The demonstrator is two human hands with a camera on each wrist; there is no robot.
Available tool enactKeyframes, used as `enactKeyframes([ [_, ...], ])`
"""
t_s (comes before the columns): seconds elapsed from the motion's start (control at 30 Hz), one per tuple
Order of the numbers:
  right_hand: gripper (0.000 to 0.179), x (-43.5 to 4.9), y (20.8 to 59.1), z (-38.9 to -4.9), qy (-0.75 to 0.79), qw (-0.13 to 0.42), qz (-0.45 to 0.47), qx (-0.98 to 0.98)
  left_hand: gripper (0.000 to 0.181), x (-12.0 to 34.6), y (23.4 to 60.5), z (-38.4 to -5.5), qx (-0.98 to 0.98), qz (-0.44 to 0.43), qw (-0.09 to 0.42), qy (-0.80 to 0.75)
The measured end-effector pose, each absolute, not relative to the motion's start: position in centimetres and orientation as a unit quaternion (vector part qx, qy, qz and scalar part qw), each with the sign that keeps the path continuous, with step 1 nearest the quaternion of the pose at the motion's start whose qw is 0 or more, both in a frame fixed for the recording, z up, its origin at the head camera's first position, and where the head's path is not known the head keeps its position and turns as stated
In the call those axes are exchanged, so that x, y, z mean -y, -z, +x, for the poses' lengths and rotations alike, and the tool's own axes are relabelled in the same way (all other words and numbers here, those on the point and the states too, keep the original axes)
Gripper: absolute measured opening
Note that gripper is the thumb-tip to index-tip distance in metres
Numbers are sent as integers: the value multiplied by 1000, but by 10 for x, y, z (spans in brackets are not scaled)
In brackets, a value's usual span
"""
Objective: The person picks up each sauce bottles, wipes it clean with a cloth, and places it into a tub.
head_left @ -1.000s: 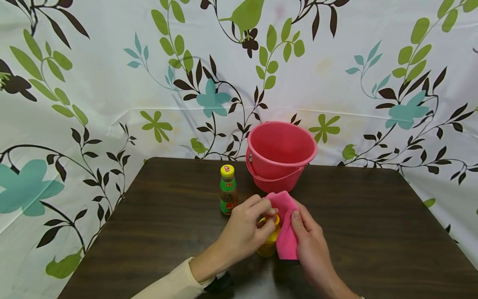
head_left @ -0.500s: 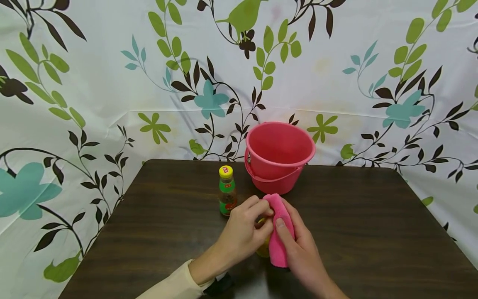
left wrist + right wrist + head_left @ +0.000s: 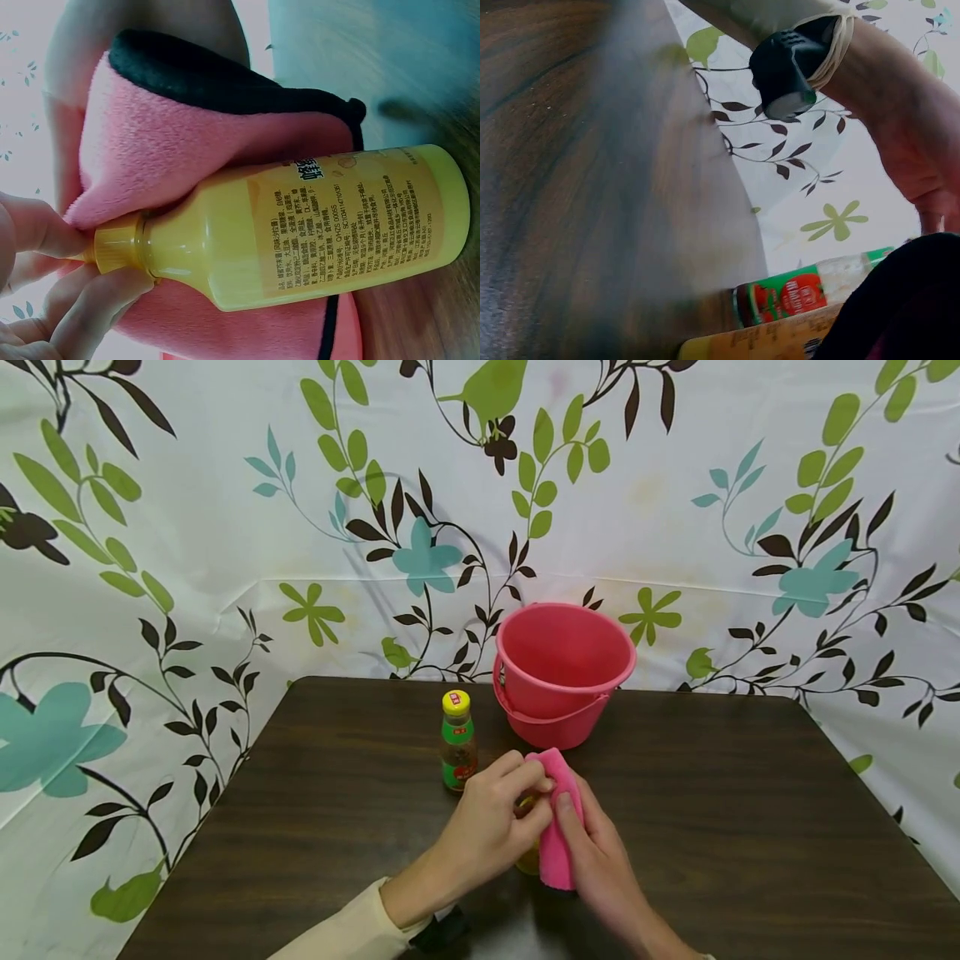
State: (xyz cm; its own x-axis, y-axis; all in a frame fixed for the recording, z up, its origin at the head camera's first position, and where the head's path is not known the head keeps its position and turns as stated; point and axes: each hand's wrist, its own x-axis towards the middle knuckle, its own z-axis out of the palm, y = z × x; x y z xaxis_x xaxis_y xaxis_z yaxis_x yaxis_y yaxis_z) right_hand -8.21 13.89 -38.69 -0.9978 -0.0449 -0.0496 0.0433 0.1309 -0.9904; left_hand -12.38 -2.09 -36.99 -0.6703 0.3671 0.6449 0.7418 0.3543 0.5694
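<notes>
A yellow squeeze bottle (image 3: 225,247) with printed label stands on the table, mostly hidden in the head view. My left hand (image 3: 491,818) pinches its yellow cap (image 3: 120,244) between thumb and fingers. A pink cloth (image 3: 557,853) with a black border lies against the bottle's far and right side. My right hand (image 3: 603,860) grips that cloth, thumb on top, pressing it to the bottle. In the right wrist view the cloth's dark edge (image 3: 907,300) covers part of the yellow bottle (image 3: 757,343).
Behind the hands, a glass bottle (image 3: 458,743) with green labels and a yellow cap stands upright. A pink bucket (image 3: 558,714) with its handle down is at the table's back. A patterned curtain (image 3: 225,527) hangs behind the dark wooden table (image 3: 750,827).
My right hand has moved left and turned inward with the cloth, which now covers more of the yellow bottle. The left hand has stayed at the cap.
</notes>
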Motion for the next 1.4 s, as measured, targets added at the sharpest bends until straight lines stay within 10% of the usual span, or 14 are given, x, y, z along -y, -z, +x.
enactKeyframes([
  [1.4, 48, -150, 426, -87, 677, 73, 52, -730, 14, 20, 365, -123, 811, -327, 163, 456],
])
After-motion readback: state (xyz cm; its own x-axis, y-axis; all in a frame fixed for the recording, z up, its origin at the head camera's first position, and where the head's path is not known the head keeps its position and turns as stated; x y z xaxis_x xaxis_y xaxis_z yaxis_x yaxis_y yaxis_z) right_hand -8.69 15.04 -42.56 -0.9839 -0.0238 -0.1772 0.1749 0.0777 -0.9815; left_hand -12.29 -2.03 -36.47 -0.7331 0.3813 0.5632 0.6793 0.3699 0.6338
